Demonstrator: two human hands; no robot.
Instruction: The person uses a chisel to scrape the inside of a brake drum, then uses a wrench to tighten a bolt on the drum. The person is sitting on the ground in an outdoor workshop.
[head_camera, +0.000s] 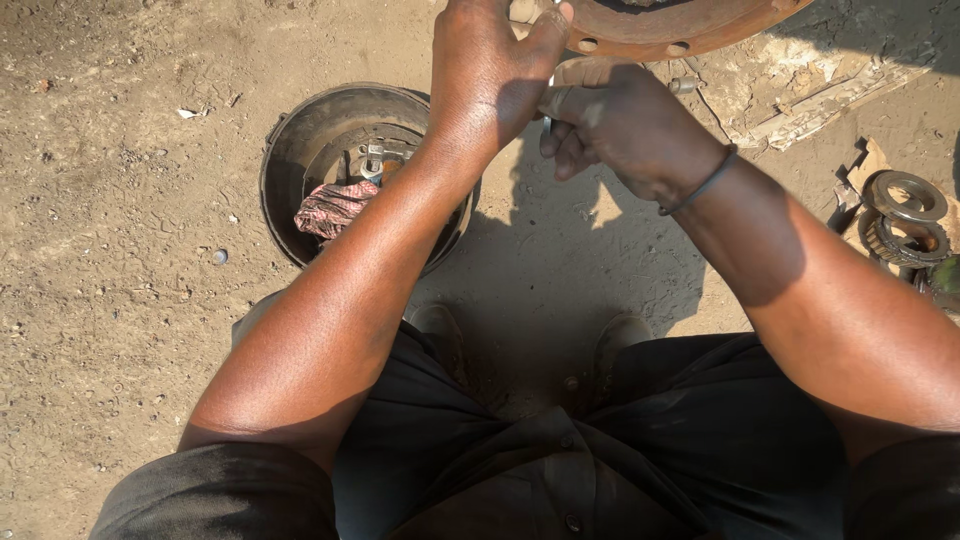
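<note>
Head view, looking straight down at a person crouched on bare dirt ground (120, 250).

Left hand (490, 75): reaches up to the rusty wheel hub flange (680, 25) at the top edge of the frame. Grip closed, thumb pressed on the flange rim beside a bolt hole; the fingers are hidden over the far side.

Right hand (620, 125): just beside and below the left, touching it near the thumb. Fingers curled shut around a thin metal tool (547, 122); only a short bit of it shows under the knuckles, kind cannot be told. A dark band (700, 185) sits on this wrist.

The flange lies at top centre, cut off by the frame, rust-brown, with a ring of holes.

Left of the arms: a round black rubber basin (300, 150) on the ground, holding a crumpled reddish rag (335, 207) and a shiny metal part (382, 157).

Far right: stacked bearing rings (905, 210) on the dirt. A worn wooden plank (810, 90) lies by the flange.

Two shoes (440, 325) show beneath the arms, dark clothing below.
</note>
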